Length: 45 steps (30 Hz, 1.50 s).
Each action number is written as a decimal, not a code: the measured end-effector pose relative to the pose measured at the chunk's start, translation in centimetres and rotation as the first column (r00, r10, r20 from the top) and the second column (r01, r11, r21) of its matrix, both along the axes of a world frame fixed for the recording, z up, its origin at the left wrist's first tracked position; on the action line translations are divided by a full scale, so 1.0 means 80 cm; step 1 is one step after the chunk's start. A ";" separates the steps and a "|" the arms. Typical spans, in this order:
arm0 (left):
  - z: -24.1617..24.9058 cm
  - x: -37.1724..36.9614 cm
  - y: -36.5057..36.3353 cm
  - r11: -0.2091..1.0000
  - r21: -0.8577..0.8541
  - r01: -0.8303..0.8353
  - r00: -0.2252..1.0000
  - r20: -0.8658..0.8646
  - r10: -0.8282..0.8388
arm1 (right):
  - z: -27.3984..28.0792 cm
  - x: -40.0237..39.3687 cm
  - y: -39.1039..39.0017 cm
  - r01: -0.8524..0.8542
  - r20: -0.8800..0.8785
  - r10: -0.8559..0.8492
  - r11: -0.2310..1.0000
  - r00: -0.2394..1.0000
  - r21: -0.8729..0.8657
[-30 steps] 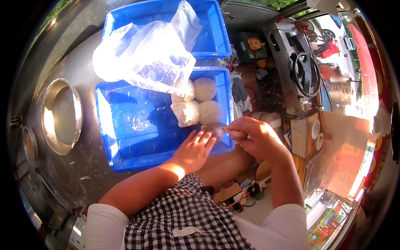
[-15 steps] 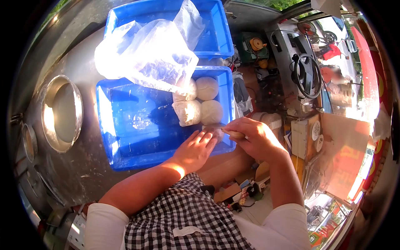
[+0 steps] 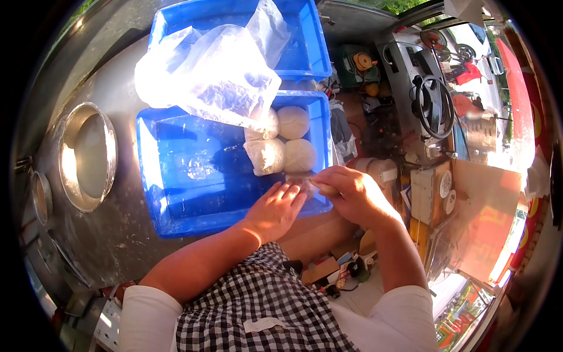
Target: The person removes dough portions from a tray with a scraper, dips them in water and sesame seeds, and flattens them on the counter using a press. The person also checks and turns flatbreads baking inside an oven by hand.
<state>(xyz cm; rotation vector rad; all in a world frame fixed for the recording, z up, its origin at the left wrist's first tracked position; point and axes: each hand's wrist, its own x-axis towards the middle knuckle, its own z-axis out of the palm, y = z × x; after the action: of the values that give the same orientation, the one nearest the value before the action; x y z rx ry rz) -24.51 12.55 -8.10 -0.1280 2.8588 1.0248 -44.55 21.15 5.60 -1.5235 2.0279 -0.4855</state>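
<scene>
My left hand (image 3: 272,211) lies with its fingers stretched over a pale piece of dough (image 3: 298,177) at the near right corner of a blue tray (image 3: 182,227). Just right of it, my right hand (image 3: 359,192) is closed around the wooden handle of a knife-like tool (image 3: 324,188). Its blade end is at the dough, mostly hidden from view. Beyond my fingers sit several rounded dough pieces, among them a smooth dough ball (image 3: 299,155). A clear plastic sheet (image 3: 226,76) partly covers the farther ones.
Behind stands a second blue tray (image 3: 314,50), partly under the sheet. A round metal basin (image 3: 88,158) is on the metal counter (image 3: 123,258) at left, beside a smaller bowl (image 3: 41,198). To the right are a steering wheel (image 3: 434,107) and a wooden board (image 3: 489,211).
The tool in my right hand has tilted, so less of its blade shows now. My right hand has shifted slightly. My left hand stays on the dough.
</scene>
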 end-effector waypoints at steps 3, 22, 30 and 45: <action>0.003 -0.001 0.000 1.000 0.000 0.006 1.000 0.009 -0.006 | -0.010 -0.005 -0.001 -0.023 -0.003 0.023 1.000 1.000 0.010; 0.011 0.005 -0.003 1.000 -0.008 -0.008 0.999 -0.035 0.007 | 0.049 0.003 0.013 0.396 0.012 -0.396 0.918 0.918 -0.004; 0.004 0.002 -0.004 0.995 -0.093 0.022 0.994 -0.104 -0.032 | 0.005 0.043 0.050 0.465 -0.245 -0.500 0.865 0.831 -0.188; -0.006 0.003 -0.002 0.995 0.002 -0.101 0.991 -0.091 0.101 | -0.057 0.018 0.093 0.800 0.424 -0.770 0.580 0.477 0.152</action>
<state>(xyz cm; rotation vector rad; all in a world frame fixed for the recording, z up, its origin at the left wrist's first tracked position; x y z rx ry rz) -24.27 12.37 -8.56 -0.2347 2.9631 1.0724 -43.07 28.58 1.08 -0.2904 2.2161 -1.1537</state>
